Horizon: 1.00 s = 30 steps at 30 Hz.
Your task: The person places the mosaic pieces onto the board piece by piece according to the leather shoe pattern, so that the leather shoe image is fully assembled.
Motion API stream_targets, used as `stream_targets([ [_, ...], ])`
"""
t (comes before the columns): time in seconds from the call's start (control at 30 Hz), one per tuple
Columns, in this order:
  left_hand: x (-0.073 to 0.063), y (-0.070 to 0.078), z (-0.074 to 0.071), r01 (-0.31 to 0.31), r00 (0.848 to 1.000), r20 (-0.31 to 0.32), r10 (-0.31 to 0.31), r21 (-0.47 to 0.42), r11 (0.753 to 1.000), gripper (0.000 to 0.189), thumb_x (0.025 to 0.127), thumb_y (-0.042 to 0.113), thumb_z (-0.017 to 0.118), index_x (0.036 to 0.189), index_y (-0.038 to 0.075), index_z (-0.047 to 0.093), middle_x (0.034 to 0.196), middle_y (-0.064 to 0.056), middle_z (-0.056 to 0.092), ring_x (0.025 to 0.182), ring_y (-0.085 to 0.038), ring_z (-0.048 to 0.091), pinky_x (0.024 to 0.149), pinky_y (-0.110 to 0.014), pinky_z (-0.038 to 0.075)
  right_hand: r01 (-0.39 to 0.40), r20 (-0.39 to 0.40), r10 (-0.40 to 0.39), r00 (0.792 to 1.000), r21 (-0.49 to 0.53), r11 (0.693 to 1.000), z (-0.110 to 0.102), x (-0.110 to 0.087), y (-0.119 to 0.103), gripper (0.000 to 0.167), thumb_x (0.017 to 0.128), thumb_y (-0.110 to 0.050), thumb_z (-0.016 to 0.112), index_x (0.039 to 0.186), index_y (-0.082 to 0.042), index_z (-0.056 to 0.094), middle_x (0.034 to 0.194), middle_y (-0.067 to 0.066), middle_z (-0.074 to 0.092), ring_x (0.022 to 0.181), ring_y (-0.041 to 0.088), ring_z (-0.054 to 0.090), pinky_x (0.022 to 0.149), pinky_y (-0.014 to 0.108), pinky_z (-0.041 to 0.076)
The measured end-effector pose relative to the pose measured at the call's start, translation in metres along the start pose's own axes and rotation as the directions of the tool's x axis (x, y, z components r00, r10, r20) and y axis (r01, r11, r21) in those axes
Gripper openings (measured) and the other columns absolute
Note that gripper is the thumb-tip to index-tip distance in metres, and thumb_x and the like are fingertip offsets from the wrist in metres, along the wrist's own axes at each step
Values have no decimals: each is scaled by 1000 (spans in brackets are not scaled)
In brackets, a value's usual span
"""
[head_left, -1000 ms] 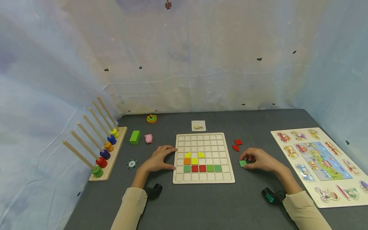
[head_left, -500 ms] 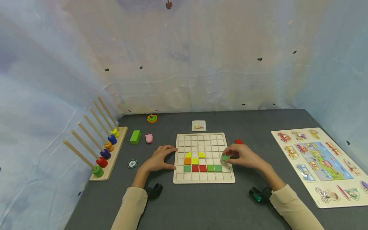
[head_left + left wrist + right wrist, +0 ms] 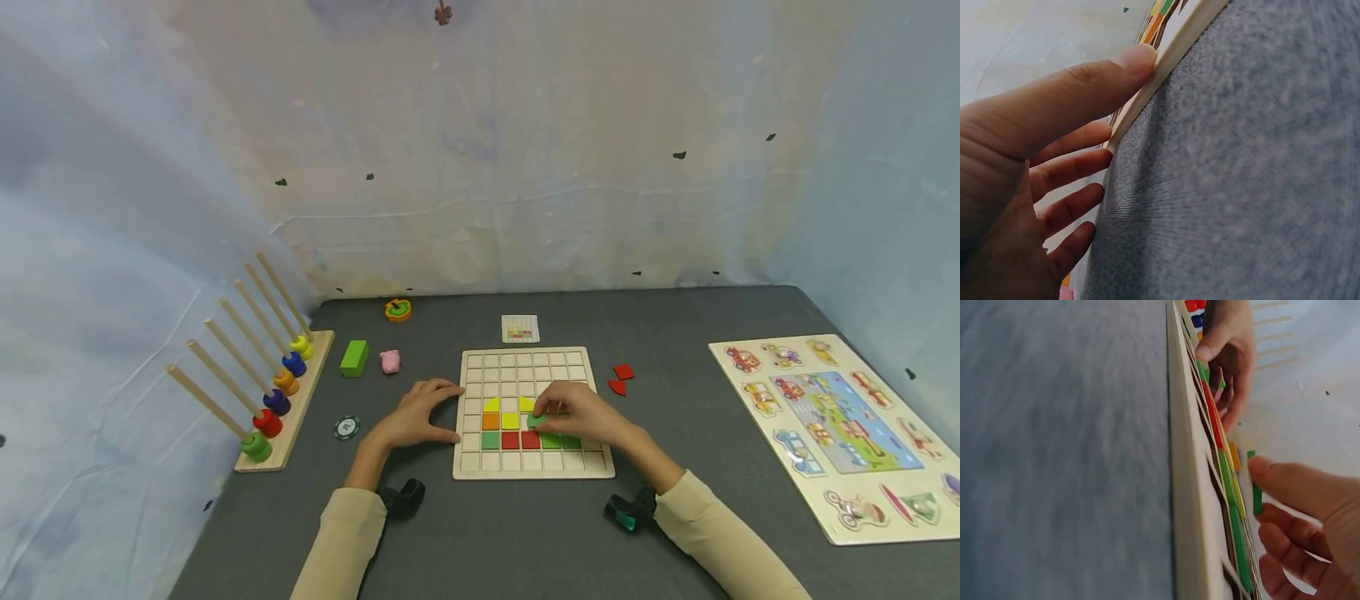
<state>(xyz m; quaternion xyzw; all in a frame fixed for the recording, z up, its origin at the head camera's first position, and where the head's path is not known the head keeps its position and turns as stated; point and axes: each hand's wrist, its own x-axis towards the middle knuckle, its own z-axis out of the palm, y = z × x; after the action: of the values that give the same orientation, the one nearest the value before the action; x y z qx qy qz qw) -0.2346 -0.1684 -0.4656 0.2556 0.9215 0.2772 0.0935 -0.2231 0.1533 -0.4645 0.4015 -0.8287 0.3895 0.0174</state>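
A wooden grid board (image 3: 476, 467) lies mid-table, with red, green, orange and yellow tiles in its cells. My left hand (image 3: 414, 414) touches the board's left edge, thumb near the front corner and fingers farther back; in the left wrist view its fingers (image 3: 1072, 160) are loosely extended. Over the board, my right hand (image 3: 585, 412) pinches a green square tile (image 3: 536, 421). The right wrist view shows this green tile (image 3: 1257, 494) between thumb and fingertips, apart from the board surface. The hand partly covers the cells beneath it, including part of the green tiles.
Red tiles (image 3: 624, 372) lie right of the board, and a small pattern card (image 3: 520, 329) behind it. At left stand a peg abacus (image 3: 307, 383), a green block (image 3: 354, 358), a pink pig (image 3: 390, 361) and a poker chip (image 3: 347, 427). A picture puzzle (image 3: 817, 500) lies at right.
My right hand has carried the green tile from the table right of the board leftward, over the board's middle. My left hand has stayed at the board's edge.
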Motion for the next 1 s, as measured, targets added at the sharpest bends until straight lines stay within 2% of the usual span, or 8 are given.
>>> stream_targets([
  [0.23, 0, 0, -1, 3, 1000, 4, -3, 4, 1000, 77, 70, 39, 80, 137, 18, 48, 137, -5, 42, 123, -26, 32, 102, -53, 26, -46, 15, 46, 999, 11, 999, 10, 4, -2, 14, 77, -18, 77, 87, -13, 69, 87, -1, 62, 77, 11, 56, 68, 25, 48],
  [0.5, 1, -1, 1, 7, 1000, 8, -7, 9, 1000, 77, 71, 40, 80, 137, 18, 47, 137, -4, 42, 123, -26, 32, 102, -53, 26, -74, 55, 75, 996, -20, 997, 7, 3, -4, 10, 81, -18, 73, 89, -13, 71, 92, 1, 61, 84, 13, 56, 74, 27, 48],
  [0.87, 1, -1, 1, 5, 1000, 3, -5, 9, 1000, 76, 71, 39, 80, 137, 18, 48, 136, -4, 42, 122, -26, 32, 101, -53, 27, -86, 30, 89, 996, -70, 994, 11, 3, -3, 8, 81, -19, 73, 89, -16, 71, 89, -4, 60, 82, 8, 53, 71, 24, 46],
  [1.0, 1, 0, 1, 4, 1000, 3, -4, 4, 1000, 76, 71, 39, 80, 137, 18, 48, 136, -5, 42, 122, -27, 32, 101, -53, 27, -57, 34, 59, 998, -72, 996, 6, 3, -2, 8, 83, -20, 71, 90, -16, 72, 90, -4, 61, 81, 8, 54, 71, 24, 46],
])
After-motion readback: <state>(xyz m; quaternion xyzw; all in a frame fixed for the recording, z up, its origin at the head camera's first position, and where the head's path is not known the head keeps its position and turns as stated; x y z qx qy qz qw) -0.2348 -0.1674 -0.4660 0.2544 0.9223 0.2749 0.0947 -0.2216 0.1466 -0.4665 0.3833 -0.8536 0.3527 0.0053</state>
